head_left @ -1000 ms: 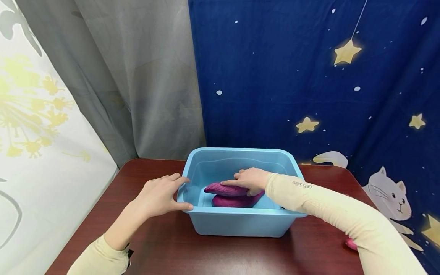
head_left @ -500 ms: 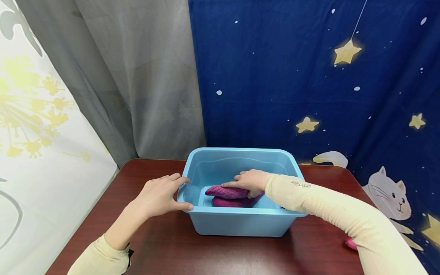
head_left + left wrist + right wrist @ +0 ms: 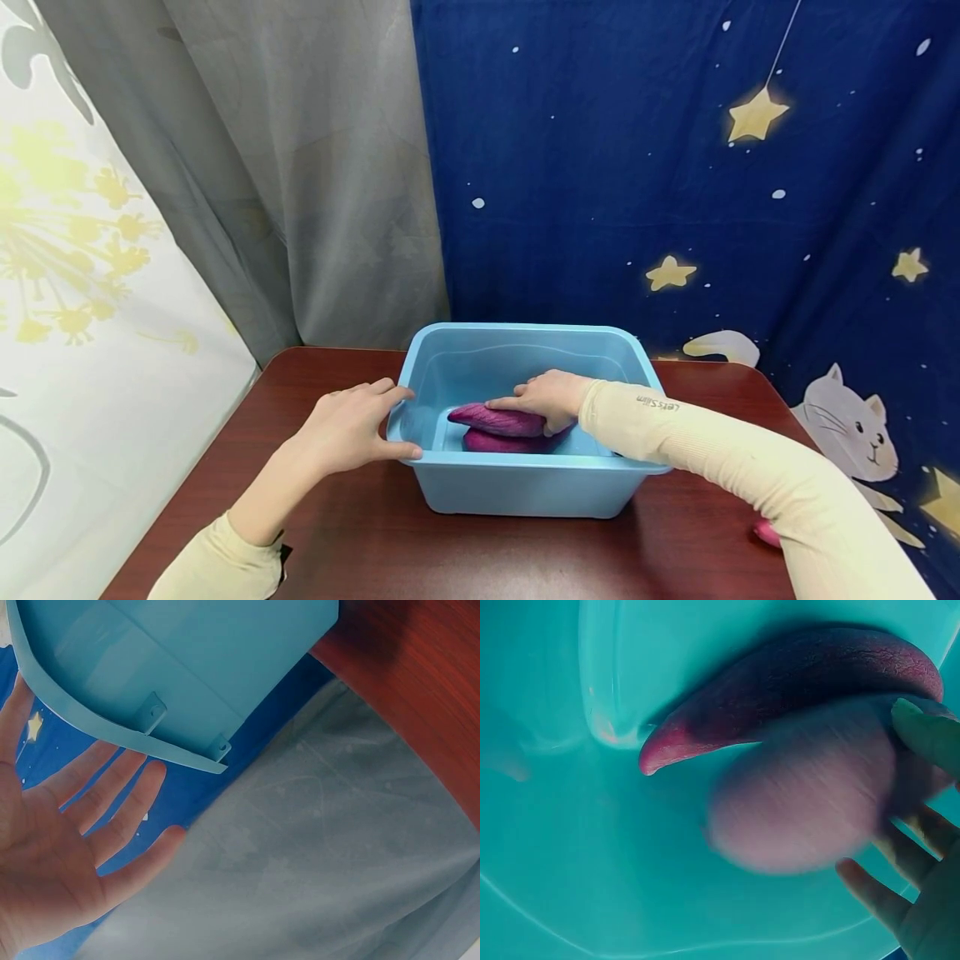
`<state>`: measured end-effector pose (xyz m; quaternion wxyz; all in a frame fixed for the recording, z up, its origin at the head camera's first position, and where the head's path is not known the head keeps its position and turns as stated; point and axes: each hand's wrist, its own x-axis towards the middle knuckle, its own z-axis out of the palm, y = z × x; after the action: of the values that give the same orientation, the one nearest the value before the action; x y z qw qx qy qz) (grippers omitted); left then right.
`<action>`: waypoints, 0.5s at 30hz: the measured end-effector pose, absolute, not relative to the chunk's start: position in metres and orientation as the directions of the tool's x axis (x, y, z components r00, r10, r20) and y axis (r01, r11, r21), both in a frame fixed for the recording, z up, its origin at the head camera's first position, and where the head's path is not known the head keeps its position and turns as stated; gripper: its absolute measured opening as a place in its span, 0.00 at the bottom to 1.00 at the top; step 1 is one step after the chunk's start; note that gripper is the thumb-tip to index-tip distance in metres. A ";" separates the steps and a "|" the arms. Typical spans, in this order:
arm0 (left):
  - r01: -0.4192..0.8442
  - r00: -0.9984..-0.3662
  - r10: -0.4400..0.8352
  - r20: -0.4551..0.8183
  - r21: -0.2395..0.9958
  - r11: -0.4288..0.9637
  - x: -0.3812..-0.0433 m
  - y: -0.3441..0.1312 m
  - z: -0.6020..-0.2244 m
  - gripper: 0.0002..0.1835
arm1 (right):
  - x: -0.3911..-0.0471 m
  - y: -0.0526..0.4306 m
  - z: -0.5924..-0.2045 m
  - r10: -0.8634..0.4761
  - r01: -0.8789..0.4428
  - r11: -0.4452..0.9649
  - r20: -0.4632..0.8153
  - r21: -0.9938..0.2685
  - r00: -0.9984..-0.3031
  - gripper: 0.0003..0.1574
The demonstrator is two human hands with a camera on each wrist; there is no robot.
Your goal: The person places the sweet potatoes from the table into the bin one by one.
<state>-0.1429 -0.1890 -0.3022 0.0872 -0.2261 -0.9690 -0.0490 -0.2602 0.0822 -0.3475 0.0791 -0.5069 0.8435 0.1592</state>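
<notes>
Inside a light blue plastic tub (image 3: pixel 525 487) are two purple sweet potatoes. My right hand (image 3: pixel 553 395) reaches over the near right side and holds the upper sweet potato (image 3: pixel 504 420) by its right end, thumb on one side and fingers on the other. In the right wrist view this held sweet potato (image 3: pixel 802 795) is blurred, beside a darker, curved sweet potato (image 3: pixel 795 686) lying on the tub floor. My left hand (image 3: pixel 347 429) rests at the tub's left rim, its thumb and fingers spread. Extended fingers (image 3: pixel 101 791) meet the rim in the left wrist view.
The tub stands on a reddish-brown table (image 3: pixel 337 533). A pink object (image 3: pixel 767 532) lies at the right, partly hidden by my right sleeve (image 3: pixel 750 475). Behind the table hang a grey curtain (image 3: pixel 352 208) and a blue curtain (image 3: pixel 562 167) with stars.
The upper sweet potato has shifted slightly right and turned a little in my right hand. My left hand and the tub stay where they were.
</notes>
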 end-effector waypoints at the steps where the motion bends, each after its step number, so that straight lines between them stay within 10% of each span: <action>1: 0.446 -0.883 0.429 0.191 0.055 0.893 -0.143 -0.189 -0.302 0.36 | -0.260 0.083 -0.348 -0.829 -0.879 0.437 -0.294 0.189 -0.475 0.54; 15: 0.445 -0.882 0.427 0.200 0.057 0.894 -0.142 -0.189 -0.302 0.35 | -0.260 0.087 -0.335 -0.829 -0.872 0.439 -0.276 0.218 -0.486 0.50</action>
<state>-0.1419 -0.1886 -0.3023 0.0914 -0.2250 -0.9687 -0.0507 -0.2604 0.0869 -0.3349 0.0639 -0.5028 0.8458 0.1668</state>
